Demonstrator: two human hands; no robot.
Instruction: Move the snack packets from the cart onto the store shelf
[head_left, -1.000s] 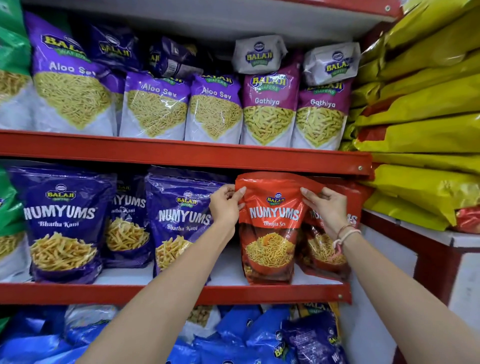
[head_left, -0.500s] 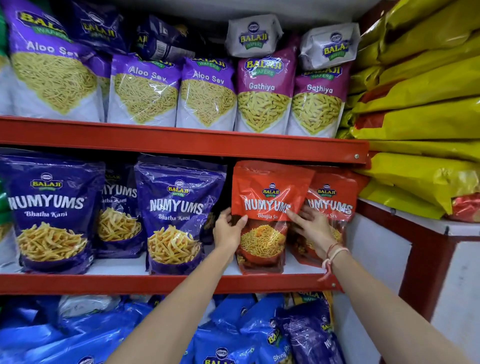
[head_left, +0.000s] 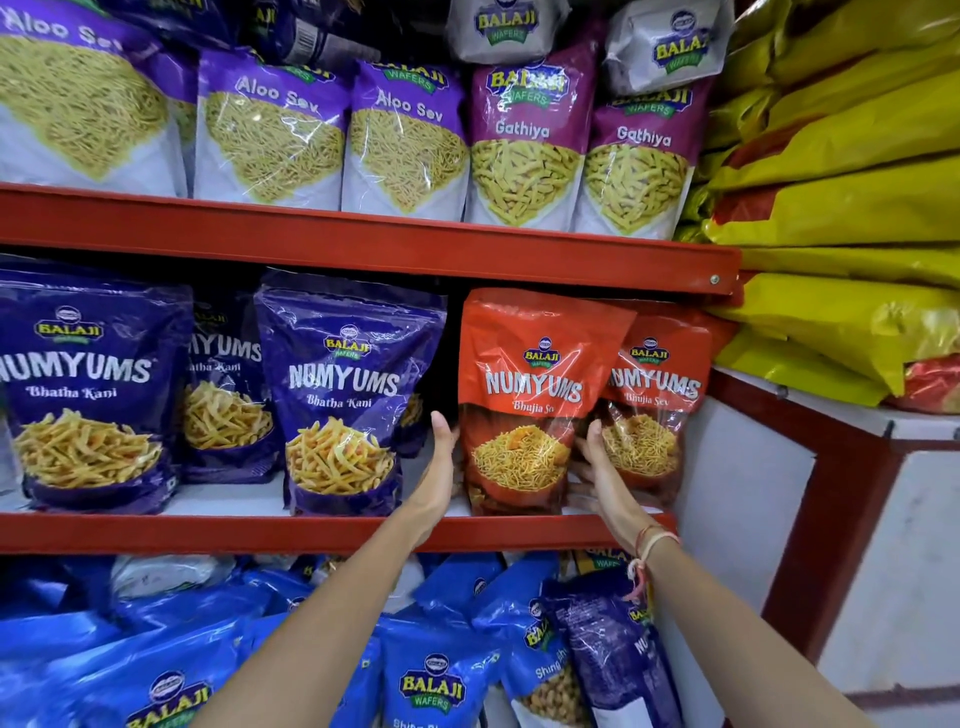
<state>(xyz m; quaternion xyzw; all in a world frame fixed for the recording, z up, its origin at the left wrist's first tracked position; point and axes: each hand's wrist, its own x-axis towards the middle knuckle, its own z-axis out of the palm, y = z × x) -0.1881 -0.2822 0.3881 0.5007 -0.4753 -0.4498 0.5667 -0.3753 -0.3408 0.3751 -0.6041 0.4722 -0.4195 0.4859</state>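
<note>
A red Numyums Bhujia Sev packet (head_left: 535, 395) stands upright on the middle shelf (head_left: 363, 532), in front of a second red packet (head_left: 657, 410) to its right. My left hand (head_left: 439, 467) lies flat against the packet's lower left side. My right hand (head_left: 597, 467) presses against its lower right side, between the two red packets. Both hands hold the packet by its sides. No cart is in view.
Purple Numyums Bhatha Kani packets (head_left: 343, 389) stand left of the red ones. Aloo Sev and Gathiya packets (head_left: 524, 135) fill the upper shelf. Blue packets (head_left: 431, 675) crowd the bottom shelf. Yellow sacks (head_left: 841, 208) are stacked at the right above a white counter (head_left: 857, 545).
Both hands slid down from the packet's top corners to its lower sides. The packet now stands straight on the shelf. The view has moved closer and lower.
</note>
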